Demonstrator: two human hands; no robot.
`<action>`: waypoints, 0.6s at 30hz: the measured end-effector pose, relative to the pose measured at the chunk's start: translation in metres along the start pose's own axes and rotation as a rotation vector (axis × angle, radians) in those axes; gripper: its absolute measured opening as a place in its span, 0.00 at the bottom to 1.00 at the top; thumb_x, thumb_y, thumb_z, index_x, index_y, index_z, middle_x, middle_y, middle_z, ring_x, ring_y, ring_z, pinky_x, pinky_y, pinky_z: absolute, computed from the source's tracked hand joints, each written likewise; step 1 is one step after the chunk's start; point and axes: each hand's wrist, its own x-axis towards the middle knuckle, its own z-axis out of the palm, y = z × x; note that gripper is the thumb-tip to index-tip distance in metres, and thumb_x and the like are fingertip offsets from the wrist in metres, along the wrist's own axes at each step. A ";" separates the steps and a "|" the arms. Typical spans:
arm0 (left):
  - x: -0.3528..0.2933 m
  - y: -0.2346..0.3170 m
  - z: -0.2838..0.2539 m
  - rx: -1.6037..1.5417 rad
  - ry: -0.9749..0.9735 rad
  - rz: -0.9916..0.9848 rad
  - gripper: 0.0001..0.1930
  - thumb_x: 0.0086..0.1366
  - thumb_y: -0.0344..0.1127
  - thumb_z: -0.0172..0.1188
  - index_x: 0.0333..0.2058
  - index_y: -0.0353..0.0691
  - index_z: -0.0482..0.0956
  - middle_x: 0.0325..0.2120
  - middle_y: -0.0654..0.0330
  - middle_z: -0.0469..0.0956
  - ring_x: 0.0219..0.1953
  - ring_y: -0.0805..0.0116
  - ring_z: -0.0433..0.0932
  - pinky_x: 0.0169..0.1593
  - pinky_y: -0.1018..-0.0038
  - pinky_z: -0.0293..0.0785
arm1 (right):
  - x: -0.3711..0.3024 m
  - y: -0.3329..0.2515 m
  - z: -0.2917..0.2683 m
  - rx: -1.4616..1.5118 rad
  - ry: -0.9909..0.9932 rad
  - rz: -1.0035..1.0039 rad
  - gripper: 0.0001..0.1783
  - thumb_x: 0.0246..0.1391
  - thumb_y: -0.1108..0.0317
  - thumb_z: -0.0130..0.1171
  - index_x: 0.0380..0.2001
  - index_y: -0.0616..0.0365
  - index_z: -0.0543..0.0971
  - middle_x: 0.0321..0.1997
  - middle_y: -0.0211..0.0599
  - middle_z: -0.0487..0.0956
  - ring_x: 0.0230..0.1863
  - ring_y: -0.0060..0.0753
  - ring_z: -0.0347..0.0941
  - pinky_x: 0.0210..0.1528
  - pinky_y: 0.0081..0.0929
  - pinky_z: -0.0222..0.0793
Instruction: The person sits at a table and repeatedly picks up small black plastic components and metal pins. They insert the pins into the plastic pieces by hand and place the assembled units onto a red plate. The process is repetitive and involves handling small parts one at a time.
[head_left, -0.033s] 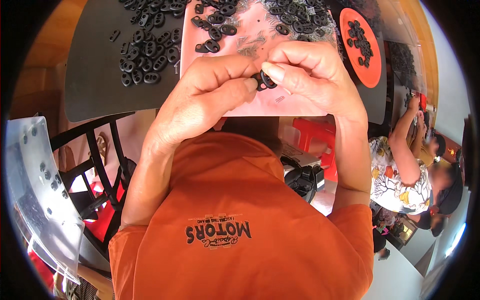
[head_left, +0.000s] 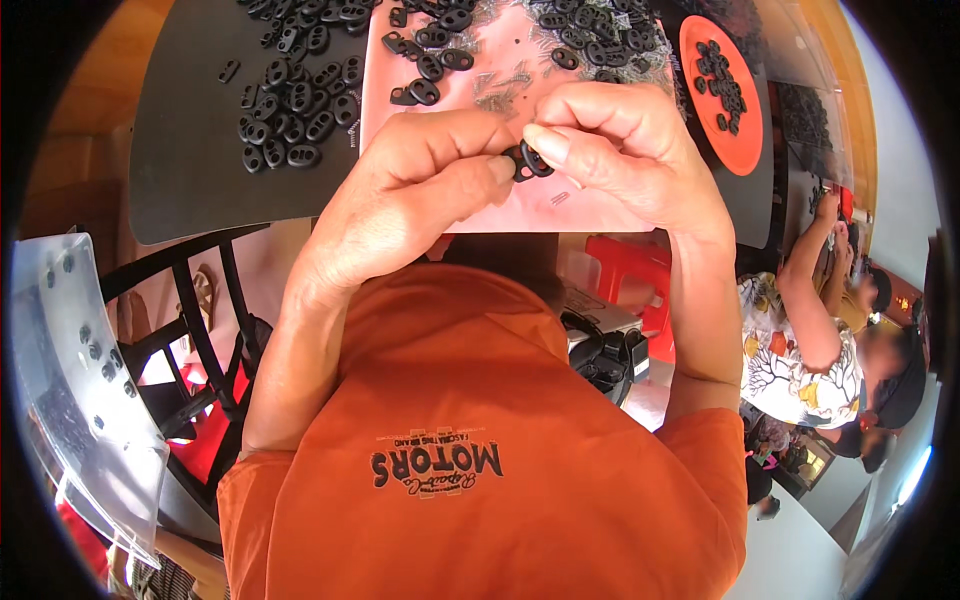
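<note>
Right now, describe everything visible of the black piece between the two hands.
The black piece is small, smooth and plastic-looking, with a rounded, tilted oval section on its right and at least one opening. The left hand and right hand pinch it from either side, hiding much of it, over the pink surface. Whether it is one part or two is unclear.

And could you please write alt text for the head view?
A person's left hand and right hand pinch small black parts over a pink surface on a dark table. Piles of black pieces and scattered thin metallic bits lie beyond, with an orange plate of dark parts at right.
</note>
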 end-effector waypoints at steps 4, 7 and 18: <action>0.001 -0.003 -0.003 -0.016 -0.018 0.038 0.07 0.65 0.28 0.52 0.28 0.35 0.75 0.17 0.75 0.63 0.19 0.86 0.59 0.22 0.83 0.54 | 0.001 -0.004 -0.007 -0.134 -0.089 0.003 0.08 0.58 0.72 0.55 0.26 0.64 0.71 0.25 0.25 0.66 0.27 0.16 0.58 0.28 0.17 0.57; 0.001 -0.002 -0.002 -0.020 -0.015 0.048 0.07 0.65 0.28 0.52 0.28 0.35 0.75 0.17 0.74 0.63 0.19 0.87 0.59 0.21 0.83 0.54 | 0.002 -0.003 -0.008 -0.182 -0.105 -0.051 0.08 0.59 0.72 0.55 0.27 0.64 0.70 0.25 0.26 0.66 0.27 0.17 0.58 0.29 0.17 0.57; -0.001 -0.005 0.006 -0.047 0.205 0.050 0.07 0.62 0.28 0.54 0.26 0.35 0.78 0.15 0.71 0.67 0.18 0.86 0.61 0.21 0.84 0.56 | -0.004 -0.003 0.026 -0.577 0.367 -0.355 0.08 0.54 0.72 0.60 0.26 0.63 0.73 0.20 0.40 0.70 0.21 0.38 0.70 0.25 0.34 0.66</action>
